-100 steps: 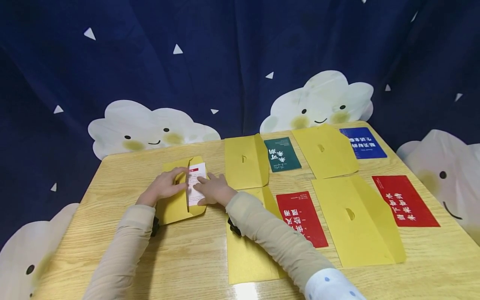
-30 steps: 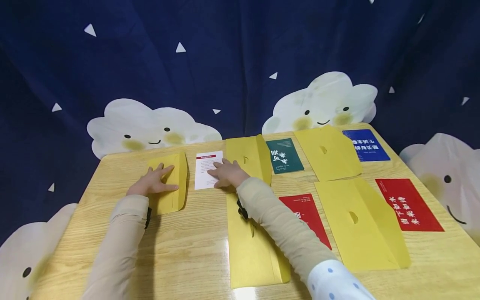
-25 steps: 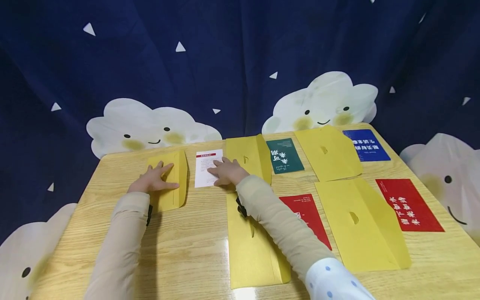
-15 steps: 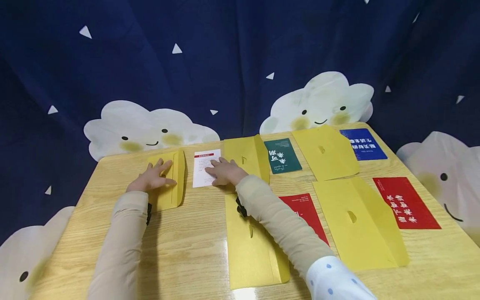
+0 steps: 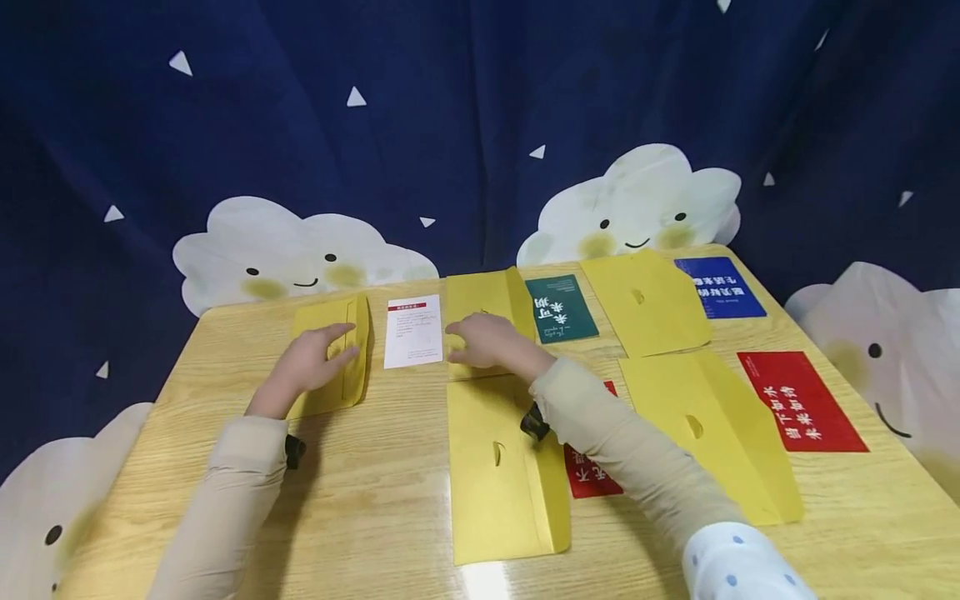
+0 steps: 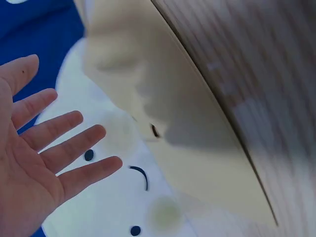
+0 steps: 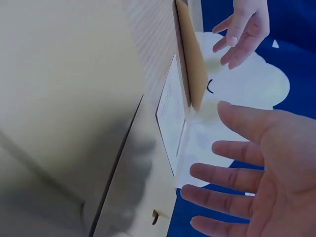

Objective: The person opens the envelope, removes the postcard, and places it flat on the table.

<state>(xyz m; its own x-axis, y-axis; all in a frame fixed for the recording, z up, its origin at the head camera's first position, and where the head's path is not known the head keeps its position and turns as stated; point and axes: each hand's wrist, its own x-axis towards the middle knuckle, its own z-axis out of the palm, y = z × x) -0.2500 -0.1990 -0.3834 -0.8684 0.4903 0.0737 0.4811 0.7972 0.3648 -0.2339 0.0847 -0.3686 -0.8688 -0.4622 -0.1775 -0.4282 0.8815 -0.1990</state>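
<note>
My left hand is raised over the leftmost yellow envelope, its fingers spread. The left wrist view shows that hand apart from the envelope. Just right of it, a white printed card with a red band lies flat on the table. My right hand hovers with loosely extended fingers over the back middle envelope, its fingertips near the card's right edge. Nothing is in its grasp in the right wrist view, where the palm shows bare.
Below lies another yellow envelope, with a red card partly under my right sleeve. Farther right are a green card, two more envelopes, a blue card and a red card. A dark curtain hangs behind the table.
The white card, earlier over the left envelope, now lies on the table to its right. My right hand has left the card and moved right; my left hand has lifted off its envelope.
</note>
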